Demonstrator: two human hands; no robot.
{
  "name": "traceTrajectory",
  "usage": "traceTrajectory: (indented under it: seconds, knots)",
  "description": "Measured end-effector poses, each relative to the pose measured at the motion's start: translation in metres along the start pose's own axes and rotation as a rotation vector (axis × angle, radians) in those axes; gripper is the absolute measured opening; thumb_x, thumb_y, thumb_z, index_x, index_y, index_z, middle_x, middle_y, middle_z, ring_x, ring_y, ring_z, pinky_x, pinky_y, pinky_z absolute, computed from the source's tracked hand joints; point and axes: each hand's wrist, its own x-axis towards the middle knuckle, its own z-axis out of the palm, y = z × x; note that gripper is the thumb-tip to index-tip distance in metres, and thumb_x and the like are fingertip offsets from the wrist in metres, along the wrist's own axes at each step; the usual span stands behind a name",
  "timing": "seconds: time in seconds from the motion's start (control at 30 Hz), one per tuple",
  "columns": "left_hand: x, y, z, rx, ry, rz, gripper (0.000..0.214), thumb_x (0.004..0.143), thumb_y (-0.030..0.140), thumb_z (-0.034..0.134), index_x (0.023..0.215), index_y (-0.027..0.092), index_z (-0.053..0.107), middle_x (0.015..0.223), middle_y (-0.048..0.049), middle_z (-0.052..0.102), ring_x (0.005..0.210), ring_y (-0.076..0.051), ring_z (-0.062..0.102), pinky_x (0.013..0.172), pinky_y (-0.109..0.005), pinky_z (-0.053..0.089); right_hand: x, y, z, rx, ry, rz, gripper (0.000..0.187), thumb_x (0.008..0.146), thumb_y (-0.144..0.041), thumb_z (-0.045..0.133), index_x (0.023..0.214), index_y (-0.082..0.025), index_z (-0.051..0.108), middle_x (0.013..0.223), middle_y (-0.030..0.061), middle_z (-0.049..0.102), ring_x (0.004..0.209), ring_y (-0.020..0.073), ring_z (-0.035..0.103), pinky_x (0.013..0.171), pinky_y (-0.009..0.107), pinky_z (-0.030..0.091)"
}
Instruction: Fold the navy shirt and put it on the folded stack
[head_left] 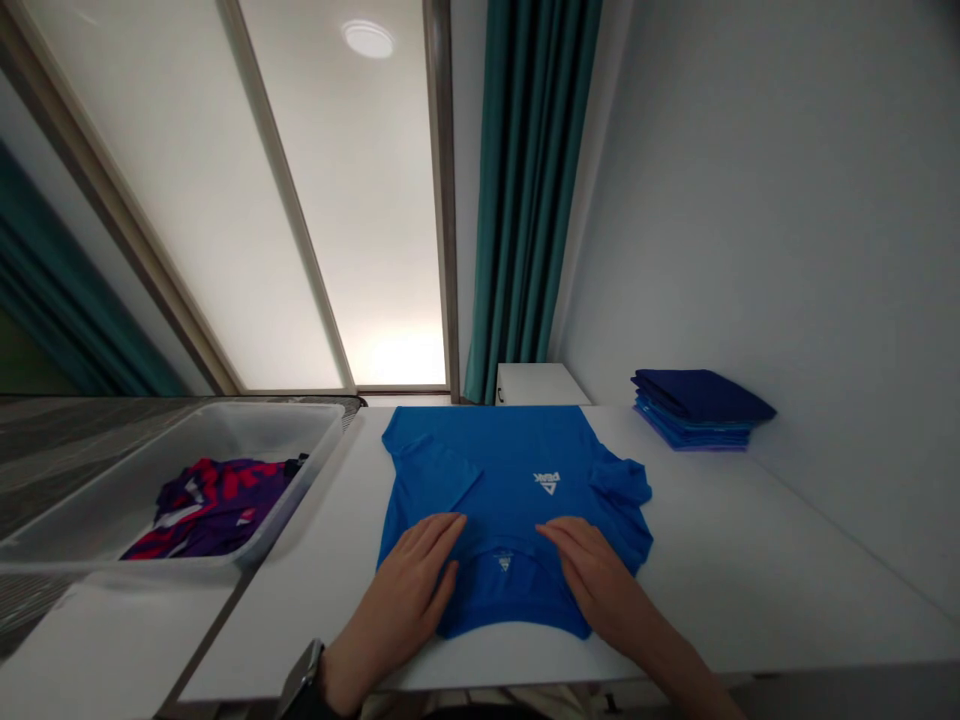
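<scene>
A bright blue T-shirt [517, 480] with a small white logo lies spread on the white table [750, 560], its collar toward me. My left hand [409, 590] rests flat on the shirt left of the collar, fingers stretched out. My right hand [592, 580] lies flat on the shirt to the right of the collar, fingers also extended. Neither hand holds anything. A watch [304, 680] shows on my left wrist.
A clear plastic bin [300, 460] at the left holds crumpled purple and red clothes [210, 505]. A stack of folded blue garments [701, 410] sits at the back right by the wall. A teal curtain [525, 200] and a small white cabinet [540, 383] stand behind the table.
</scene>
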Motion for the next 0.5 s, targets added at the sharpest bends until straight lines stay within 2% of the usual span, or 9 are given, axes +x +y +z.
traceTrajectory:
  seconds: [0.1,0.2,0.33,0.5]
  knots:
    - [0.004,0.003,0.020,0.080,-0.073,0.088,0.054,0.096,0.029,0.043,0.149,0.020,0.032,0.150,-0.0102,0.042,0.135,-0.025,0.042,0.108,-0.044,0.041,0.008,-0.005,0.010,-0.067,-0.087,-0.013,0.043,0.097,-0.022,0.036,0.139,-0.020,0.048,0.141,0.0101,0.051,0.130,0.0229,0.046,0.108,0.044,0.039]
    - [-0.001,0.003,0.034,0.115,-0.113,0.143,0.061,0.097,0.036,0.044,0.152,0.021,0.022,0.154,-0.0094,0.034,0.140,-0.025,0.036,0.113,-0.047,0.034,0.008,-0.006,0.020,-0.115,-0.179,-0.046,0.053,0.099,-0.038,0.040,0.149,-0.022,0.033,0.153,0.0075,0.036,0.140,0.0241,0.033,0.115,0.047,0.029]
    - [-0.007,0.001,0.035,0.105,-0.152,0.170,0.066,0.097,0.043,0.043,0.153,0.024,0.015,0.156,-0.0079,0.029,0.141,-0.025,0.032,0.115,-0.048,0.029,0.005,-0.004,0.024,-0.147,-0.220,-0.063,0.059,0.099,-0.047,0.036,0.152,-0.027,0.021,0.157,0.0045,0.024,0.144,0.0247,0.022,0.118,0.051,0.016]
    - [-0.004,0.001,0.034,0.093,-0.173,0.156,0.067,0.098,0.044,0.041,0.154,0.026,0.010,0.156,-0.0062,0.026,0.142,-0.024,0.031,0.116,-0.048,0.027,0.007,-0.004,0.021,-0.104,-0.295,-0.018,0.057,0.099,-0.050,0.033,0.152,-0.033,0.021,0.159,0.0013,0.017,0.146,0.0245,0.015,0.119,0.052,0.010]
